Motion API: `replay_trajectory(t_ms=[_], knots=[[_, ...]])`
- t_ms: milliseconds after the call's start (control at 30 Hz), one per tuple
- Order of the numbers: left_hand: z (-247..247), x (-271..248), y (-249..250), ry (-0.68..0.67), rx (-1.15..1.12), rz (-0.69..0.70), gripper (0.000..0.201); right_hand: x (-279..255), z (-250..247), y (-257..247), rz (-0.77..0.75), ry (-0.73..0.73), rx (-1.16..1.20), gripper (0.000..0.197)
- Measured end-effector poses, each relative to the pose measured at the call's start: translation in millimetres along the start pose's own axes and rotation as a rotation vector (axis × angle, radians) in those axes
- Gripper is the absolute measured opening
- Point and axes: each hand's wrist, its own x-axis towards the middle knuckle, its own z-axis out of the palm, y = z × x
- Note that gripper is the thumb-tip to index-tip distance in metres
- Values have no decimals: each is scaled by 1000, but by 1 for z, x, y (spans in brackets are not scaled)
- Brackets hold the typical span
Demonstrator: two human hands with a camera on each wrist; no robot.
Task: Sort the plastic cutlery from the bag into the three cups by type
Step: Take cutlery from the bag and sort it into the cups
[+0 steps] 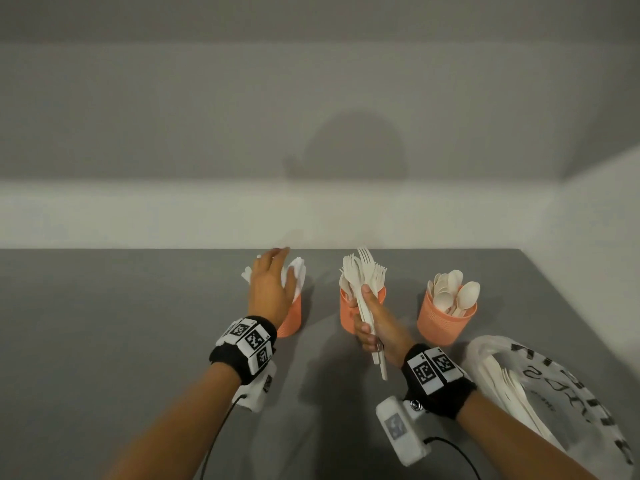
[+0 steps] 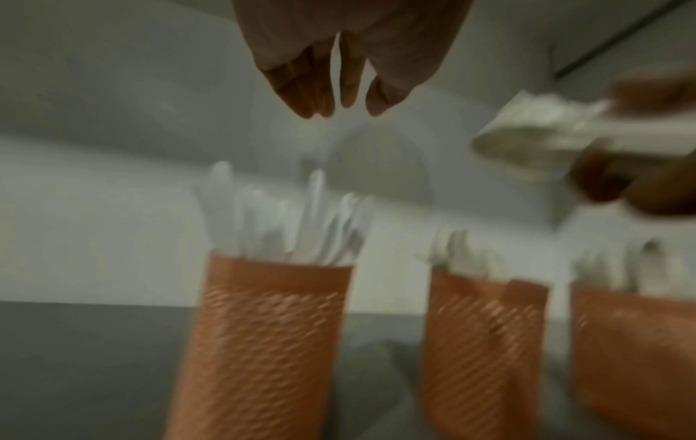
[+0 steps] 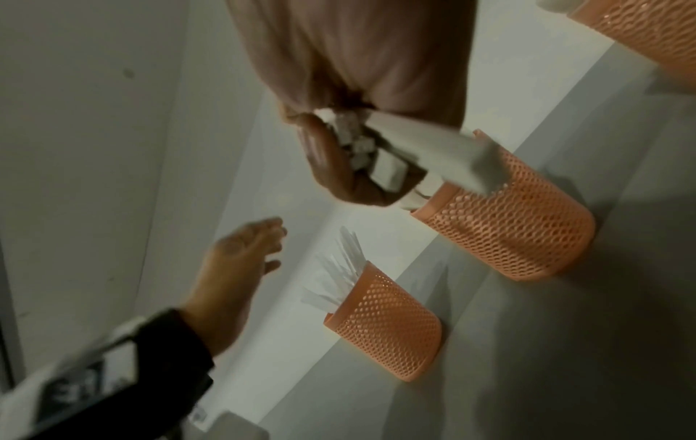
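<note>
Three orange mesh cups stand in a row on the grey table (image 1: 104,306). The left cup (image 1: 291,318) holds white knives (image 2: 301,220); my left hand (image 1: 272,282) hovers over it, fingers straight and empty. The middle cup (image 1: 346,315) holds forks (image 1: 363,271). In front of it my right hand (image 1: 372,323) grips a bundle of cutlery (image 1: 369,313) by the handles, their ends showing in the right wrist view (image 3: 361,146). The right cup (image 1: 445,322) holds spoons (image 1: 453,292). The plastic bag (image 1: 561,393) lies at the near right with more cutlery inside.
A pale wall (image 1: 311,209) runs right behind the cups, and a side wall (image 1: 588,220) closes the table's right. Cables trail from both wrist units near the table's front. Bare grey tabletop spreads to the left of the cups.
</note>
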Motion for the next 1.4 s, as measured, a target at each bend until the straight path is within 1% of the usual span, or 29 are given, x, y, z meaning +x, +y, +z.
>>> replay_trajectory(t_ms=[33,67,100,167,200,233,333,400,467,533,567,600,633,700,733,767,833,867,933,967,1000,1067,1100,1133,1200,1233,1300,1333,1400], knots=[[-1,-3,14,-16,-98,-50,27,1,2,1,-18,27,-19,42],[0,-6,28,-82,-169,-125,26,2,5,3,-40,55,-47,39],[1,-10,40,-176,-220,-200,27,3,8,5,-64,82,-81,37],[9,-18,58,-355,-302,-310,39,4,14,8,-110,114,-147,31],[14,-22,64,-412,-338,-355,42,3,17,9,-132,115,-166,28],[18,-25,66,-435,-366,-389,42,2,20,10,-154,107,-177,26],[27,-29,68,-412,-386,-468,36,0,23,12,-200,104,-192,26],[28,-28,68,-384,-399,-505,37,-1,21,14,-195,121,-202,25],[26,-23,68,-283,-480,-568,38,-1,17,16,-170,141,-195,26],[21,-17,69,-163,-640,-650,35,-2,12,19,-130,168,-178,25],[18,-15,70,-125,-729,-673,31,-3,10,19,-113,177,-182,22],[15,-14,72,-119,-783,-666,27,-5,8,19,-104,179,-201,20],[13,-15,74,-145,-789,-628,24,-7,7,18,-97,167,-225,19],[15,-17,75,-241,-735,-498,17,-11,6,16,-77,96,-217,23],[17,-18,76,-285,-719,-440,10,-13,6,14,-59,48,-196,26],[19,-19,75,-317,-704,-408,4,-14,7,12,-34,3,-178,27],[23,-20,72,-343,-691,-375,15,-17,6,9,18,-62,-149,29],[23,-19,72,-345,-693,-378,17,-18,6,7,40,-82,-143,29],[20,-19,74,-356,-690,-369,18,-20,5,6,56,-102,-147,33],[19,-19,74,-358,-679,-371,13,-22,5,6,48,-101,-150,36],[17,-19,77,-342,-674,-378,5,-24,6,5,27,-89,-152,41],[19,-23,79,-258,-665,-431,20,-25,7,4,-37,-20,-138,48],[22,-25,78,-224,-687,-470,22,-24,7,4,-73,24,-115,48],[23,-28,79,-213,-717,-489,20,-22,7,5,-107,62,-97,44],[27,-37,81,-272,-769,-511,11,-17,8,9,-157,103,-106,33],[28,-41,82,-322,-790,-526,10,-15,8,12,-169,109,-135,29],[30,-47,85,-361,-815,-566,15,-10,8,17,-184,138,-202,28],[32,-48,85,-344,-818,-592,21,-7,7,21,-203,171,-239,31],[33,-47,83,-249,-776,-646,35,-3,5,25,-282,240,-343,37]])
